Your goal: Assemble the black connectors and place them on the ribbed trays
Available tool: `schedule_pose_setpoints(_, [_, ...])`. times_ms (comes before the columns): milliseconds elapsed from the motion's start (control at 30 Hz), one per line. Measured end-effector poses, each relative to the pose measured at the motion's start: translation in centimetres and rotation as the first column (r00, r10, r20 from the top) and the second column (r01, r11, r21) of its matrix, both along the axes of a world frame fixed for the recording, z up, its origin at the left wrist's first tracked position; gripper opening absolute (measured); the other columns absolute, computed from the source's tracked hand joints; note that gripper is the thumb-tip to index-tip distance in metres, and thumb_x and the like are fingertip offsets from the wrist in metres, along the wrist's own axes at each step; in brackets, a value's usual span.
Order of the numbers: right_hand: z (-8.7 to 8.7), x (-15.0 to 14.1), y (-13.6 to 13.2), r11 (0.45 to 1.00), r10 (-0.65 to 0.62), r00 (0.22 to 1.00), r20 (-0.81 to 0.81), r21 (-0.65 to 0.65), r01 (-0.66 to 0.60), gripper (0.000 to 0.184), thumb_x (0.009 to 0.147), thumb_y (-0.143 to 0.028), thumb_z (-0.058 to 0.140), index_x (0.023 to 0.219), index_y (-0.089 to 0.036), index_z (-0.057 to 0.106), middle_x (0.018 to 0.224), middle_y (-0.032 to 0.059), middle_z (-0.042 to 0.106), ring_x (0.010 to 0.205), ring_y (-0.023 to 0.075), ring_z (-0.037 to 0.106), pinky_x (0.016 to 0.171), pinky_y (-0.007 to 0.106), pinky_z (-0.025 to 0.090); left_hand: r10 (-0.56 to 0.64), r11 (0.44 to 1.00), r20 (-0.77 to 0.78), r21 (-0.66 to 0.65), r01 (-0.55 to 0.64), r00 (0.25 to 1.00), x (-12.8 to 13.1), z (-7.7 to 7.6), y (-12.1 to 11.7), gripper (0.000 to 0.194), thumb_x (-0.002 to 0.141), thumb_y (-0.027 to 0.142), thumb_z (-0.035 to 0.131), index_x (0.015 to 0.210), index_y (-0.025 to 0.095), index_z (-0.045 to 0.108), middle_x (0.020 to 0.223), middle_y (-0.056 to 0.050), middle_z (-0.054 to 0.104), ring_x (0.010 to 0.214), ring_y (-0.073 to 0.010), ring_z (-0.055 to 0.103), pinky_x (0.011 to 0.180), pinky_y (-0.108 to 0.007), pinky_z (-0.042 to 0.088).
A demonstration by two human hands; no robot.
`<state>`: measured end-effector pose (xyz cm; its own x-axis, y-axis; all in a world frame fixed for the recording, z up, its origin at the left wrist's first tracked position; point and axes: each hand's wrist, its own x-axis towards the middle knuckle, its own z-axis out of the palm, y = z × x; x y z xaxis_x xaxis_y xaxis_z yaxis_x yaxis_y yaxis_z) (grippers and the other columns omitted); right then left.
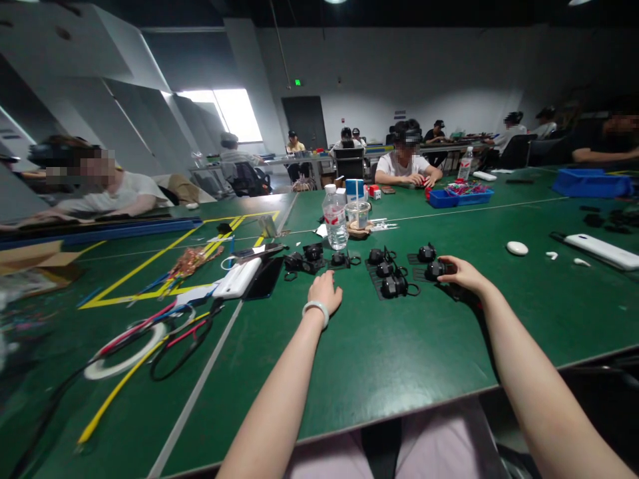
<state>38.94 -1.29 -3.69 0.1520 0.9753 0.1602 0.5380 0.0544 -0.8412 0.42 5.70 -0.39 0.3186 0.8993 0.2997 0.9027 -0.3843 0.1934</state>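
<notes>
My right hand (462, 274) has its fingers and thumb at a small black round-bodied part (434, 270), gripping its right side on the table. Just behind it sits a similar black part (426, 253). To the left stand several more on a dark ribbed piece, the nearest one (393, 286) with a ring-like loop at its side. My left hand (324, 294), with a pale bangle at the wrist, rests on the green table holding nothing, thumb apart from the fingers. Beyond its fingertips lie another black part (339, 258) and a cluster of black pieces (313, 253).
A water bottle (335, 219) and a plastic cup with straw (357, 214) stand behind the parts. Cables (120, 392), a white tape ring (102, 369) and a white power bank (237, 278) lie left. At right are a white case (517, 248) and earbuds (552, 255). People sit around.
</notes>
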Motion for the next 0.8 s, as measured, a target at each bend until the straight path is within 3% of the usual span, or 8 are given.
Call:
schedule_pose_setpoints(433, [-0.7,0.0,0.6,0.998,-0.054,0.985,0.163,0.026,0.050,0.064,0.058,-0.027,0.064,0.117,-0.016,0.041,0.110,0.0104,0.053,0.094,0.0214,0.054,0.086,0.036,0.040,0.019,1.000,0.017,-0.004,-0.019,1.000,0.2,-0.3,0.6,0.038,0.071,0.028,0.048,0.106,0.015,0.041,0.094,-0.008,0.055,0.093,-0.0197,0.050,0.081,-0.029,0.039])
schedule_pose_setpoints(800, [-0.7,-0.6,1.0,0.993,-0.100,0.945,0.310,0.097,0.073,0.056,0.061,-0.032,0.061,0.112,-0.017,0.044,0.105,0.0081,0.056,0.093,0.0204,0.054,0.083,0.034,0.042,0.066,0.997,-0.003,-0.027,-0.066,0.998,0.5,-0.3,1.8,0.047,0.072,0.031,0.047,0.114,0.015,0.035,0.110,-0.010,0.050,0.097,-0.0216,0.051,0.084,-0.030,0.039])
